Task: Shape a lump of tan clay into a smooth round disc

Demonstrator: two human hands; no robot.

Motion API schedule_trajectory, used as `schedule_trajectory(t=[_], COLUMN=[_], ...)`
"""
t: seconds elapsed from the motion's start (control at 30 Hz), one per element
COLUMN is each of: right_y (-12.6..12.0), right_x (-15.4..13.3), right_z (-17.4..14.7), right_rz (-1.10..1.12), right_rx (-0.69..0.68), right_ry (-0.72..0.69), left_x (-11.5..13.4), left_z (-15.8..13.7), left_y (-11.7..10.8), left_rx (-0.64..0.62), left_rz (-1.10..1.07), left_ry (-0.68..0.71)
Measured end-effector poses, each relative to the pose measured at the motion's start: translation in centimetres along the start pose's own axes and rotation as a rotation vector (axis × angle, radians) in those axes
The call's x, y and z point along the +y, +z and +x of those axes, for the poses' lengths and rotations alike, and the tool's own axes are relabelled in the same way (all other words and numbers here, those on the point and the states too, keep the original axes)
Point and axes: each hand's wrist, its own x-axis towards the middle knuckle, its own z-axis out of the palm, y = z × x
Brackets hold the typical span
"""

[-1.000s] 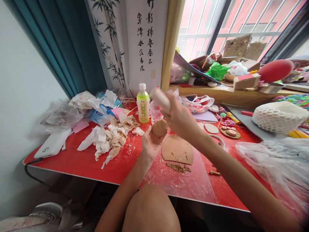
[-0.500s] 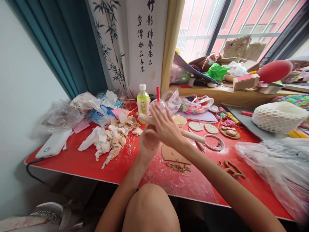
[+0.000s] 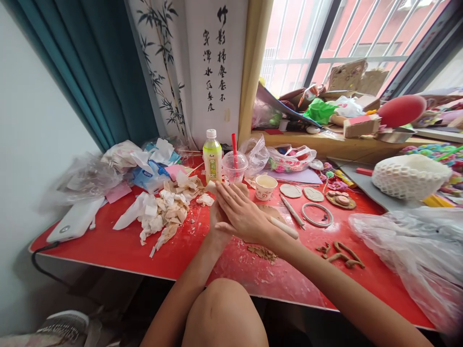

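A pale rolling pin [image 3: 285,228] lies slantwise between my two palms, over the red table. My right hand [image 3: 240,212] rests on top with its fingers stretched and together. Beneath it, mostly covered, my left hand [image 3: 218,218] supports the pin from below. Part of a brown clay slab [image 3: 272,210] shows behind the pin. Closer to me are brown clay crumbs [image 3: 263,253]. To the right lie a pale stick-like tool [image 3: 292,212], a grey ring [image 3: 317,215] and brown clay coils [image 3: 343,255].
Behind my hands stand a drink bottle [image 3: 212,161], a clear cup [image 3: 234,168] with a red straw and a paper cup [image 3: 265,188]. Crumpled tissues [image 3: 162,212] are heaped left. Pale clay discs [image 3: 290,191] lie right of the paper cup, and plastic sheeting [image 3: 401,255] covers the right side.
My right hand has slid down and back toward me across my left hand. The rolling pin has shifted lower with it, and the plastic cup and paper cup show more fully.
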Motion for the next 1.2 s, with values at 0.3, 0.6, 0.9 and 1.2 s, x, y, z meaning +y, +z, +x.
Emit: schedule_trajectory(t=[0.3,0.6,0.9,1.2], right_y=[-0.1,-0.5,-1.6,-2.2], right_x=[0.1,0.4,1.5,1.4], right_z=[1.4,2.5,3.6,2.8], right_rz=[-0.042,-0.039,-0.081,-0.074], right_rx=[0.099,0.06,0.038,-0.023], right_ry=[0.081,0.223,0.178,0.075], left_x=[-0.1,0.4,1.4,1.2], left_z=[-0.2,-0.3,-0.3,-0.6], left_y=[-0.3,-0.2,0.0,0.1], left_rx=[0.02,-0.031,-0.111,-0.125], left_rz=[-0.189,-0.238,-0.291,-0.285], left_ry=[0.076,0.121,0.157,0.088])
